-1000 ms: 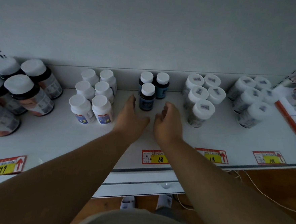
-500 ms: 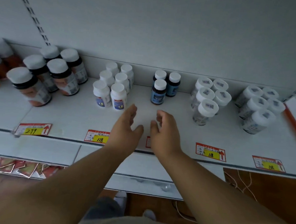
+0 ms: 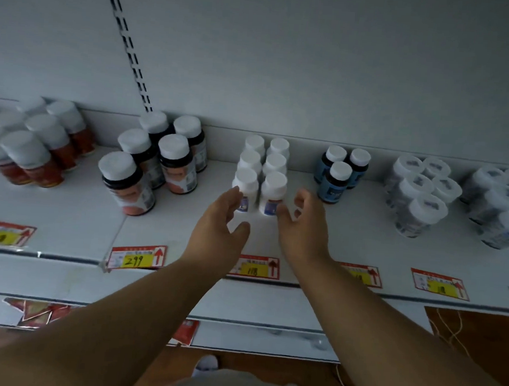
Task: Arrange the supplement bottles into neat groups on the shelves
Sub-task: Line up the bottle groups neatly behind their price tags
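Observation:
Several small white bottles stand in two rows on the white shelf, mid-frame. My left hand reaches toward the front left bottle, fingers relaxed, fingertips just at its side. My right hand hovers by the front right bottle with loosely curled fingers and holds nothing. Three dark blue-labelled bottles stand to the right. Large dark bottles with white caps are grouped to the left.
Red-labelled bottles stand at the far left, clear white-capped bottles and more at the right. Price tags line the shelf's front edge. A lower shelf with red packets lies below, over a wooden floor.
The view has shifted left along the shelf. Both hands have moved from in front of the blue-labelled bottles to the two rows of small white bottles.

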{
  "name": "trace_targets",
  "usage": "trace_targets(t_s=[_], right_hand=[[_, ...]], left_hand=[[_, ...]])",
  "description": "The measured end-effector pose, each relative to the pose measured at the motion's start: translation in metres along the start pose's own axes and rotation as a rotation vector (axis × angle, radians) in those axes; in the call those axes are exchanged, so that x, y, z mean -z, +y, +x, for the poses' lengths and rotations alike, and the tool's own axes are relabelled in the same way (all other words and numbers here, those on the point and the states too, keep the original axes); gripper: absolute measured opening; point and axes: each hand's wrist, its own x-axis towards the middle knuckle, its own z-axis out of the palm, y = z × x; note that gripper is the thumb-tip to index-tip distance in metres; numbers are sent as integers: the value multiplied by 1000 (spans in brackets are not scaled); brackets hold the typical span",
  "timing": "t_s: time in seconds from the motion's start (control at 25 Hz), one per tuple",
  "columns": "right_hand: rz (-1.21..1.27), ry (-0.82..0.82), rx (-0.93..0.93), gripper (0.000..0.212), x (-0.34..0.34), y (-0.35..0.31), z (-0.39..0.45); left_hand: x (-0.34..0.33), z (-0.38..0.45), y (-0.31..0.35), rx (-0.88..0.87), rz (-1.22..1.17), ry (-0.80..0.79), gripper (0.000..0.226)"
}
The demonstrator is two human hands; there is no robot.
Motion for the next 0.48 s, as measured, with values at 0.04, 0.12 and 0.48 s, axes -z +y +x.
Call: trace_targets(t_s=[0.04, 0.12, 0.48], right_hand=[[8, 13, -18, 60, -8, -3, 1], [0, 24, -37, 65, -20, -6, 7], [218, -32, -33, 36, -23, -14, 25]], left_hand=[[9, 5, -4, -22, 11, -7, 58], [20, 16, -12, -17, 22, -18, 55], [17, 51, -12, 164, -132, -68, 49]])
